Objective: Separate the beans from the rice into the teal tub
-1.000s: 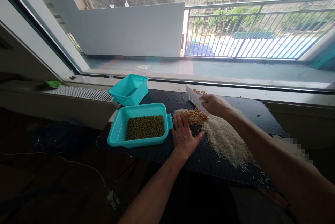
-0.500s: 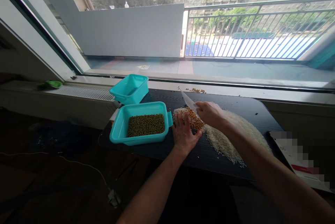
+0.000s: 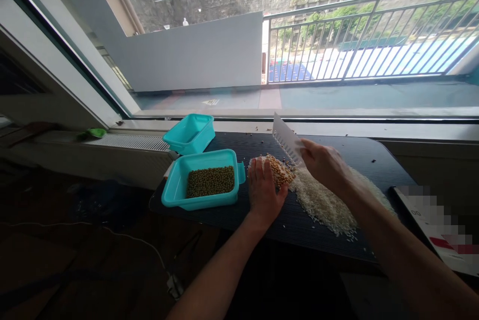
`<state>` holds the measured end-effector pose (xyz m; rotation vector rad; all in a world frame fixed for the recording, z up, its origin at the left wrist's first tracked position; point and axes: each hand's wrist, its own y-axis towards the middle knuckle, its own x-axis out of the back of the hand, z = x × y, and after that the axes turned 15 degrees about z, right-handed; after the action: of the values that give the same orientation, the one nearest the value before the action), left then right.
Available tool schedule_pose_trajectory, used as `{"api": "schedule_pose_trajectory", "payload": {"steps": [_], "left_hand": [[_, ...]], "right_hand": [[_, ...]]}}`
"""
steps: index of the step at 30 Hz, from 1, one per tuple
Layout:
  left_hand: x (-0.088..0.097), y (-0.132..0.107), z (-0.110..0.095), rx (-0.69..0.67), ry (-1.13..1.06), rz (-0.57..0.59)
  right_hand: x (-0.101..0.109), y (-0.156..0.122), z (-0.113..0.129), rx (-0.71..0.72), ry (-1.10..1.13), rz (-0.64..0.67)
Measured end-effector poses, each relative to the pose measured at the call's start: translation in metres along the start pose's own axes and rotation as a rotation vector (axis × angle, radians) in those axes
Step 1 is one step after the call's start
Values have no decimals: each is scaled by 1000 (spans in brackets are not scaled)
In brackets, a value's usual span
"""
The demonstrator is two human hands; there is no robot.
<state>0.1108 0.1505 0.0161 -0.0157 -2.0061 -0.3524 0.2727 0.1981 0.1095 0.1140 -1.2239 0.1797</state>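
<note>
My left hand [image 3: 264,191] lies flat and open on the black table [image 3: 243,212], fingers against the left edge of a small heap of yellow corn kernels [image 3: 280,170]. My right hand [image 3: 325,164] grips a white ridged scraper [image 3: 285,139], lifted at a tilt just behind and right of the corn. A spread of white rice [image 3: 324,201] lies right of the corn, partly under my right forearm. A teal tray [image 3: 170,194] filled with green peas [image 3: 210,181] sits just left of my left hand.
A second teal tray [image 3: 190,132], apparently holding nothing, stands behind the first at the table's back left. A few loose kernels lie near the window sill [image 3: 337,129]. A printed paper [image 3: 441,232] rests at the table's right end. A radiator grille [image 3: 127,142] runs on the left.
My right hand pushed the scraper into the corn, heaping it against my left hand, then lifted the scraper up and back. The camera view shifted slightly.
</note>
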Motion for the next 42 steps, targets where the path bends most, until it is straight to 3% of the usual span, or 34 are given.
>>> {"api": "schedule_pose_trajectory", "payload": {"steps": [4,7,9,13,17,19,22,28,33,37,40,42], "left_hand": [[25,-1,-7,-30,-204,-56],[53,0,-6,32,-521,-136],[75,-5,-2,101,-793,-121],[115,-40,7,293,-1382,110],[126,-95,24,693,-1729,339],[126,-111,41,884,-1759,372],[133,-111,71,955,-1672,151],[157,-77,113,1030,-1483,296],[162,-58,120,1115,-1457,365],[167,-47,114,1093,-1447,298],[181,-60,107,1092,-1419,200],[194,-87,102,1123,-1386,185]], "right_hand": [[-7,-1,-9,15,96,-52],[-13,-1,-14,15,161,-68],[-17,-1,-17,11,199,-86],[-20,-2,-21,1,256,-115],[-20,-4,-24,13,285,-147],[-19,-6,-26,23,289,-163],[-19,-11,-28,35,292,-181],[-27,-21,-29,53,296,-165],[-31,-27,-28,91,302,-157],[-30,-31,-22,125,333,-165],[-28,-39,-18,136,370,-168],[-26,-47,-18,122,396,-153]]}}
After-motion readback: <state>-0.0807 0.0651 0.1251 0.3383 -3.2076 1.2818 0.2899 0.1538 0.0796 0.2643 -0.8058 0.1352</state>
